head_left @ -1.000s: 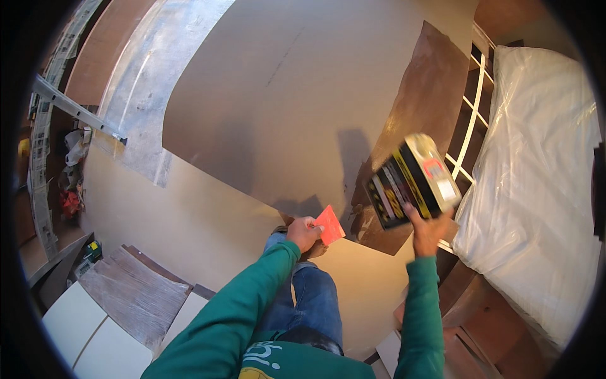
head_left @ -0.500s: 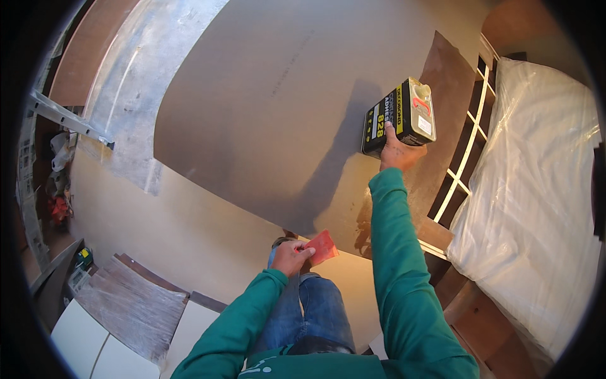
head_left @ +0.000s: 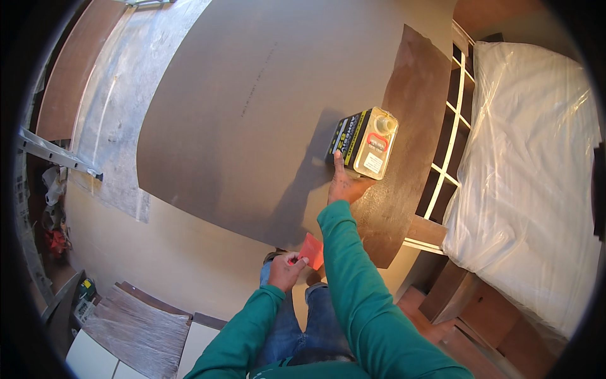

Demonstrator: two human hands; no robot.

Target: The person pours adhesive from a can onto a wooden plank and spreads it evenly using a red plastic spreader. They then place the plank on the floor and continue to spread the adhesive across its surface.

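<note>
Since half a second earlier, the black-and-yellow rectangular metal can (head_left: pixel 367 148) had shifted down and left in the frame, together with the right hand (head_left: pixel 347 187); the whole view had shifted slightly too. The can was tilted right of the frame's centre, its metal top with a round spout facing the camera. The right hand gripped its lower end, thumb along the label side, the other fingers mostly hidden. Beneath lay a broad, flat grey-brown sheet (head_left: pixel 240 139) with a darker, glossy brown strip (head_left: pixel 413 95) at its right; whether the can touched it could not be told. At lower centre, the left hand (head_left: pixel 285 273) pinched a flat, thin red spreader (head_left: pixel 311 251) between thumb and fingers, near the sheet's lower edge. A slab wrapped in clear plastic (head_left: pixel 524 177) filled the right side.
</note>
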